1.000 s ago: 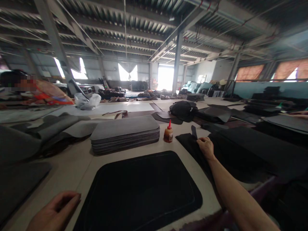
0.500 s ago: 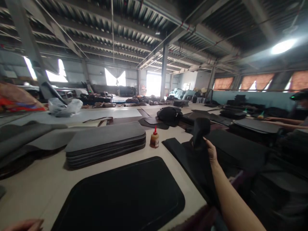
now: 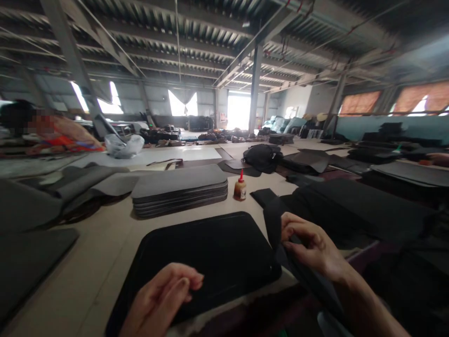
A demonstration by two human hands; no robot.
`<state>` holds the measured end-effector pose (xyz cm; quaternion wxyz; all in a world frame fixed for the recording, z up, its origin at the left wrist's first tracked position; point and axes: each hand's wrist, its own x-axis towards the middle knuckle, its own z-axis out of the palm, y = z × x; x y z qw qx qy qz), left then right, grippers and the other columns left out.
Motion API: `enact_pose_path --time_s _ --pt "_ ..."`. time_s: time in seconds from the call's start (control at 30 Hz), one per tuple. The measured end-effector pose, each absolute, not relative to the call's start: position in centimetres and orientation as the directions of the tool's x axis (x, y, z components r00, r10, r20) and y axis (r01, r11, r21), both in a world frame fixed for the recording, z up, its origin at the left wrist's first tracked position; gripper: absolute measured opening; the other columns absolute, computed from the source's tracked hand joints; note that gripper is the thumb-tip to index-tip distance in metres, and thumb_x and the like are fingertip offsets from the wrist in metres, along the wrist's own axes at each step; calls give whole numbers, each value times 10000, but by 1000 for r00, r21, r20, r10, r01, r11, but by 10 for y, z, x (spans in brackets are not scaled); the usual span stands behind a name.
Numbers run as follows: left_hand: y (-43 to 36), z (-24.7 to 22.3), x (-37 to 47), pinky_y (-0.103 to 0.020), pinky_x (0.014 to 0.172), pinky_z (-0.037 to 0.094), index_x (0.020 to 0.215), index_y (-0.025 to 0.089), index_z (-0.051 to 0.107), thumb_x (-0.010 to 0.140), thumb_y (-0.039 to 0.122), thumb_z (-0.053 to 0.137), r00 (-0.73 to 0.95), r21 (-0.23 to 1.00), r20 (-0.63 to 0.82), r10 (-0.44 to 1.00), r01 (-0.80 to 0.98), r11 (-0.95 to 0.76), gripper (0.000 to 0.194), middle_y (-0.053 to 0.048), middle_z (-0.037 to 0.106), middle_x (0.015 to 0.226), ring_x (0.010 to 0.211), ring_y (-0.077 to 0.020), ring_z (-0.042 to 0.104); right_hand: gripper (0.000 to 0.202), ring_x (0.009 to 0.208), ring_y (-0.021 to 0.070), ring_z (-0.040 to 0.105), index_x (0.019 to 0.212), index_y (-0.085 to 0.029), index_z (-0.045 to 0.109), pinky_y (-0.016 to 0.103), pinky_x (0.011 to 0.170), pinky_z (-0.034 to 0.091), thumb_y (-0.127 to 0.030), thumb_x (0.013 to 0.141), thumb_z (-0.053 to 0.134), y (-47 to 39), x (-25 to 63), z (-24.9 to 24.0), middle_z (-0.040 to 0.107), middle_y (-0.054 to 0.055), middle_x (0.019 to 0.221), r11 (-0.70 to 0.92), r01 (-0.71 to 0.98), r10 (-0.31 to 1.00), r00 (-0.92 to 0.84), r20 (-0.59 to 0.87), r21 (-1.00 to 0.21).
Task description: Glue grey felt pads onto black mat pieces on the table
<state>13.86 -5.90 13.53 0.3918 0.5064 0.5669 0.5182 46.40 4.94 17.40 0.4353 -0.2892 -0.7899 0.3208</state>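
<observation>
My right hand pinches the edge of a long black strip of material at the right of a black panel. The panel, with rounded corners, lies flat on the pale table in front of me. Over the panel's near left part is my left hand, fingers curled together; whether something small is between them cannot be made out. A glue bottle with a red tip stands upright beyond the panel, beside a stack of grey panels.
Dark sheets are piled on the right, and a black cap-like bundle lies farther back. Grey sheets spread over the left side. A person leans at the far left; part of another person's hand shows at the right edge.
My left hand has come in from the lower left corner to above the panel. My right hand has come lower and nearer with the black material. The view has turned left.
</observation>
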Motion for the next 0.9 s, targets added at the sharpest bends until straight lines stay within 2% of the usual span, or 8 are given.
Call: enact_pose_path --time_s 0.13,0.27,0.4,0.5,0.6,0.67,0.73,0.9 --pt "-63 137 179 -362 796 565 1264 188 614 791 785 561 156 977 -52 986 -196 82 763 -154 686 1159 986 -281 663 152 878 186 564 757 -189 557 321 794 469 -51 810 527 18 434 173 582 47 919 798 315 572 -667 478 -514" --pt "-65 135 193 -306 821 536 1223 187 624 855 577 667 168 976 -58 984 -198 91 538 -87 685 1018 872 -186 628 183 985 233 544 784 -197 511 396 891 462 -14 788 511 2 422 153 569 54 912 854 334 499 -744 445 -399" --pt "-61 128 197 -238 577 520 946 137 704 891 492 619 1 986 -160 987 -40 160 370 -41 640 781 689 -152 566 143 1145 236 533 841 -205 529 373 952 478 -76 889 491 -6 425 133 553 86 1120 781 357 594 -678 433 -513" --pt "-59 120 197 -238 548 525 954 140 720 890 474 611 -19 988 -155 988 12 156 357 -32 644 764 667 -151 560 63 1215 224 533 927 -224 571 340 973 491 -167 924 543 -11 432 123 505 82 1314 651 392 725 -574 380 -650" --pt "-60 114 191 -225 582 523 929 162 722 896 470 620 -43 991 -124 991 37 125 326 -18 663 746 671 -145 588 374 1127 203 607 1251 -288 530 304 909 537 -246 897 640 -15 441 118 573 57 1280 479 348 804 -542 245 -806" --pt "-63 112 184 -217 597 519 888 175 725 910 450 620 -67 995 -70 995 68 74 294 -14 690 744 670 -143 622 533 942 172 667 1399 -307 438 260 783 569 -274 908 642 -16 448 119 653 26 1109 364 326 815 -565 129 -872" --pt "-66 113 176 -211 613 530 860 190 743 903 371 652 -75 987 52 996 155 -40 207 -17 731 773 687 -147 667 432 843 158 675 1350 -297 517 232 720 562 -281 932 624 -17 455 120 676 8 987 362 350 813 -572 109 -864" --pt "-76 119 161 -233 745 600 951 211 755 905 87 582 241 650 610 755 393 -650 217 -54 776 944 853 -152 732 215 851 136 660 1067 -256 679 195 703 521 -133 959 541 -22 472 113 650 33 979 724 373 664 -604 441 -580"
